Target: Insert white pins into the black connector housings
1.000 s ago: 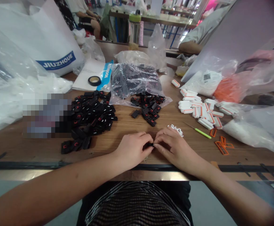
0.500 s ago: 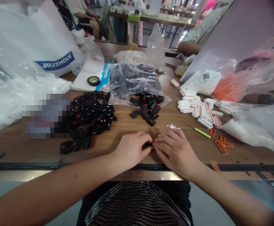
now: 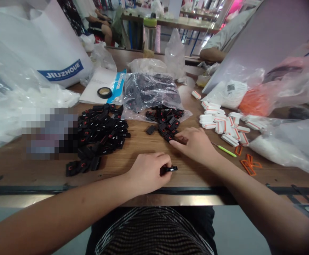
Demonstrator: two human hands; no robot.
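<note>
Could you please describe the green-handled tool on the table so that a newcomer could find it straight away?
On the wooden table, look just past the right hand, toward the white-and-orange parts. The tool lies flat there: thin, with a bright green handle, the only green thing among its neighbours.

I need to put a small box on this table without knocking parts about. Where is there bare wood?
Bare wood lies between the left black pile and the spilled black parts, and along the near edge left of the left hand. Crowded: white parts and orange frames beyond the right hand.
</note>
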